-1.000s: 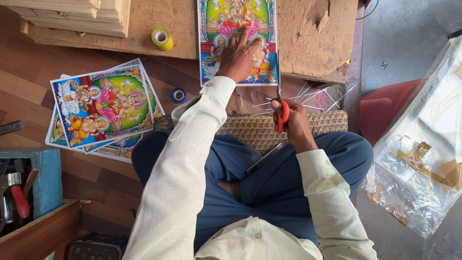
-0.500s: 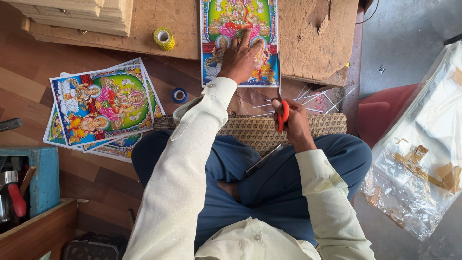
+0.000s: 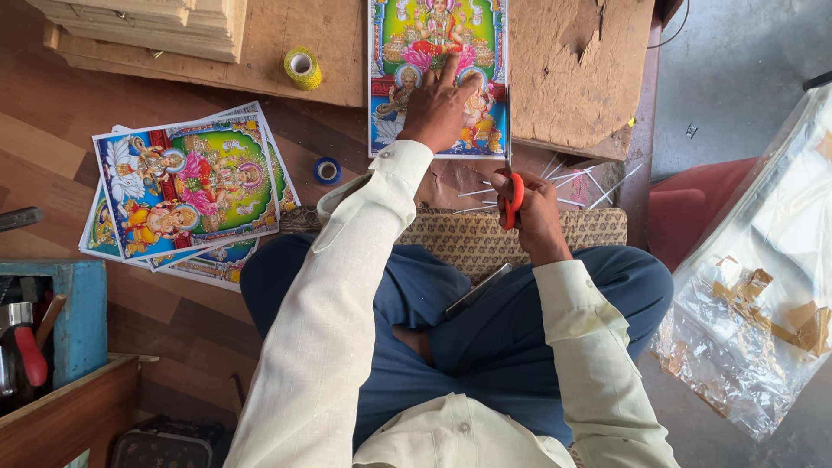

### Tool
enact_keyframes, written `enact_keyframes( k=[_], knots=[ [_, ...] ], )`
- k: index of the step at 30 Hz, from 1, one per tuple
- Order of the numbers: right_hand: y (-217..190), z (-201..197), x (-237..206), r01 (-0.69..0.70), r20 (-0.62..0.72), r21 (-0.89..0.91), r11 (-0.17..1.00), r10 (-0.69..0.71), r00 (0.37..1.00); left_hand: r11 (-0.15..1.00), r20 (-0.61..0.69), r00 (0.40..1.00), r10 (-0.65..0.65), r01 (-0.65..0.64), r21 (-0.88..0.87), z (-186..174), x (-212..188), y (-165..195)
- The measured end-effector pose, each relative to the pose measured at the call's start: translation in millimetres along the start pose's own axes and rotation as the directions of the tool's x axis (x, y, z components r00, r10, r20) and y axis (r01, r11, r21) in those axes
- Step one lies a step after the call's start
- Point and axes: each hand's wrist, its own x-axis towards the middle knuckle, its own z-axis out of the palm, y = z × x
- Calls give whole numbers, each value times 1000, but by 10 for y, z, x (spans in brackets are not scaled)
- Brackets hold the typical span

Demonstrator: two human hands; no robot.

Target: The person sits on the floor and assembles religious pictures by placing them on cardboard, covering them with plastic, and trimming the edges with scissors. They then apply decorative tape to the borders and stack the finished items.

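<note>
Colourful print [image 3: 438, 52], lying flat on wooden board [image 3: 555, 78] at 12 o'clock; figures on green ground w/ blue border; right edge lined up w/ scissor blades. Left hand [image 3: 438, 108] pressed flat on print's lower half, fingers spread, palm down, pinning sheet to board; not gripping anything. Right hand [image 3: 530, 208] at approx 1 o'clock from lap, fingers thru red loops of scissors [image 3: 510, 173], clamped round handles; blades pointing up toward 12 along print's right margin; can't tell whether blades are apart or together, too thin to read. Hands near each other, not touching. Thin white paper strips [image 3: 572, 182] scattered just beside right hand, at 1–2 o'clock, on board edge & patterned cushion [image 3: 468, 238]. Stack of similar prints [image 3: 186, 186] at 10 o'clock on wood floor, fanned & tilted, well apart from both hands. Yellow tape roll [image 3: 302, 68] at 11 o'clock on board, upright on its side; blue tape roll [image 3: 327, 170] lower, between stack & left sleeve. Wooden slats [image 3: 147, 26] piled at far 11. Crinkled clear plastic sheet [image 3: 763, 295] w/ brown scraps at 3–4 o'clock. Blue box [image 3: 82, 316] w/ red-handled tool [image 3: 30, 355] at 8 o'clock. Seated cross-legged, blue trousers, pale long sleeves.
</note>
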Motion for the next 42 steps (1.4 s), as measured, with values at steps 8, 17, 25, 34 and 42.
enact_keyframes(
  k=[8,17,25,34,42],
  knots=[
    [-176,11,205,-14,48,-14,1000,14,999,1000,30,999,-11,11,-7,-78,-11,36],
    [-220,63,184,42,35,-20,999,-41,999,999,41,999,-27,28,-22,-50,4,24],
    [-347,94,281,21,41,-41,999,-19,999,1000,33,999,-18,18,-5,-140,4,56],
    [-372,133,332,52,45,-42,998,-50,998,1000,47,999,-19,19,-10,-167,-4,59],
    [-424,129,432,16,28,-52,998,-15,999,1000,40,999,-26,26,7,-174,7,63]
  ],
)
